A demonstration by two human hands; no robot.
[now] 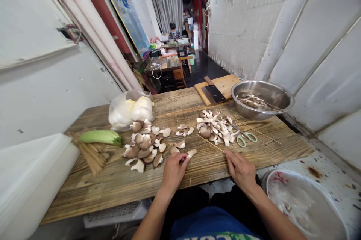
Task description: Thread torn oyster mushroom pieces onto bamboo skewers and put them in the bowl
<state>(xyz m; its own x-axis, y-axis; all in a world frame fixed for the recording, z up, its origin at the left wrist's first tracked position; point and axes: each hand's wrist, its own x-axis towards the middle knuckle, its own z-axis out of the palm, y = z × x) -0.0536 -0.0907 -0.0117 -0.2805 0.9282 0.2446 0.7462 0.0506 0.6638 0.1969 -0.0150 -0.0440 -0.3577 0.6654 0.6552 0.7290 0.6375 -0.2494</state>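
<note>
My left hand pinches an oyster mushroom piece just above the wooden table. In my right hand is a thin bamboo skewer, its bare tip pointing to the upper left. A heap of oyster mushrooms lies left of my left hand, and a few loose pieces are spread beyond it. Past the skewer sits a second pile of mushroom pieces. Green-handled scissors rest against that pile's right side, with loose skewers lying around them.
A steel bowl holding mushrooms stands at the back right, beside a cutting board with a cleaver. Leftward are bagged cabbages, a green gourd on bundled skewers and a white bin. A lined bucket stands at lower right.
</note>
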